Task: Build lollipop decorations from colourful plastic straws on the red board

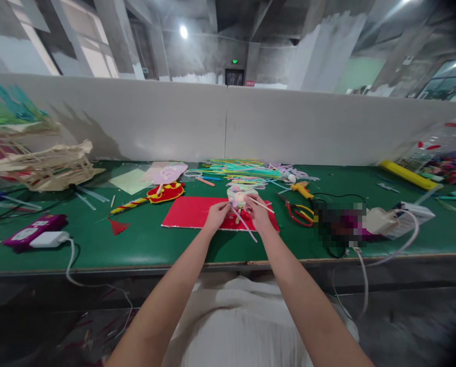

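In L hand: lilac strip, pinched. In R hand: pastel pc., gripped, strip's 11 o'clock. Steady pc., align strip w/ care.

A head-worn camera is looking out from above the lap, facing forward and tilting down across the counter. Both forearms are entering from the bottom edge and leading up to the left hand and right hand, which are showing small near the middle, at arm's reach. The view is stretching wide: the partition is crossing behind the counter, and the ceiling is filling the top. Darkness is shading the right corners.
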### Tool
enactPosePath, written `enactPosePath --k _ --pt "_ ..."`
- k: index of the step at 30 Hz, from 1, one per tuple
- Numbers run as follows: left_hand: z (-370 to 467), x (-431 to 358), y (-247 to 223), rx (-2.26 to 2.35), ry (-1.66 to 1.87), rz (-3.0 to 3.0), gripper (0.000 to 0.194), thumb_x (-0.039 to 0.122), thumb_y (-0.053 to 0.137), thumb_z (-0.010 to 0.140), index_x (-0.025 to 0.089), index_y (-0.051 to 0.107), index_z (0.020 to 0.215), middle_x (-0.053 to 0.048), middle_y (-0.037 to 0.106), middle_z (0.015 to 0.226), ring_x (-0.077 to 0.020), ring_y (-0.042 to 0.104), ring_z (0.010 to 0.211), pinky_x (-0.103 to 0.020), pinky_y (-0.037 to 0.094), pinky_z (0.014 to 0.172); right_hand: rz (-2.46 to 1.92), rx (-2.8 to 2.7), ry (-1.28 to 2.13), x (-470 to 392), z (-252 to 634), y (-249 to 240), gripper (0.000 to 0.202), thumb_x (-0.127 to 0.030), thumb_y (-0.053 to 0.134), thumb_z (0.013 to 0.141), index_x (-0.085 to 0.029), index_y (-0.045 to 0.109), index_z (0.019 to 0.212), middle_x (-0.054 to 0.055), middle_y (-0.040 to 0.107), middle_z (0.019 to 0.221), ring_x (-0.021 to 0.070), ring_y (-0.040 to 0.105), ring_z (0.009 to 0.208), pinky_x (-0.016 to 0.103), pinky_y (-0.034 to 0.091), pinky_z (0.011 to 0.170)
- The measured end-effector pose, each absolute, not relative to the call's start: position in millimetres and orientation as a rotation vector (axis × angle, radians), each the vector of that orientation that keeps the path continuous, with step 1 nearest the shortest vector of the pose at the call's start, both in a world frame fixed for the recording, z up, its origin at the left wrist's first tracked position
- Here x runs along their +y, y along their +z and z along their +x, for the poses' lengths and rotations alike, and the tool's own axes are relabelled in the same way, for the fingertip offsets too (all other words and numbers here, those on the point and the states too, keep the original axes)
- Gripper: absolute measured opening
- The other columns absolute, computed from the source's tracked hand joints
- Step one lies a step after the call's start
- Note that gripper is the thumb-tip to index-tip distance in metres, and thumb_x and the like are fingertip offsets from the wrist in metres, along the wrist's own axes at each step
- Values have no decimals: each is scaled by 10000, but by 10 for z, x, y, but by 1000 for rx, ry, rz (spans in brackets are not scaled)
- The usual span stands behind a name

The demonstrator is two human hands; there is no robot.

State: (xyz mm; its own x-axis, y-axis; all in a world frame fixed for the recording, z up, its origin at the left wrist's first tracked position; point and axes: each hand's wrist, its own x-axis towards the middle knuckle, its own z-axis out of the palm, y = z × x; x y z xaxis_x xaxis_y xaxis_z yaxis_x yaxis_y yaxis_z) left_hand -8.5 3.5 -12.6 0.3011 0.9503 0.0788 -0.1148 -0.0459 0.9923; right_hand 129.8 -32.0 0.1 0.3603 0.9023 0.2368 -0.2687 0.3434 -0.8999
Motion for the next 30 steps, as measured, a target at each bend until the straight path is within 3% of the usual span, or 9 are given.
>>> enactPosePath --k 11,24,30 --pt "-87 -24 -14 848 1051 1163 335 408 583 639 116 602 803 -64 664 729 -188 621 664 -317 507 614 -1024 -1011 810 -379 1214 36 245 -385 644 579 -203 582 732 6 605 706 132 534 536 243 408 428" --pt "-126 -8 -47 827 1073 1439 382 445 562 637 127 621 840 -23 632 718 -144 582 647 -240 485 569 -1000 -1087 959 -351 1194 -1 300 -388 626 596 -207 595 833 -8 603 664 87 471 370 235 389 352" --pt "-123 -47 -9 856 1110 1658 318 419 512 688 136 621 784 -20 624 692 -134 565 655 -215 455 601 -1044 -1113 924 -378 1201 13 247 -403 620 604 -194 598 732 -16 575 591 80 464 385 219 388 367"
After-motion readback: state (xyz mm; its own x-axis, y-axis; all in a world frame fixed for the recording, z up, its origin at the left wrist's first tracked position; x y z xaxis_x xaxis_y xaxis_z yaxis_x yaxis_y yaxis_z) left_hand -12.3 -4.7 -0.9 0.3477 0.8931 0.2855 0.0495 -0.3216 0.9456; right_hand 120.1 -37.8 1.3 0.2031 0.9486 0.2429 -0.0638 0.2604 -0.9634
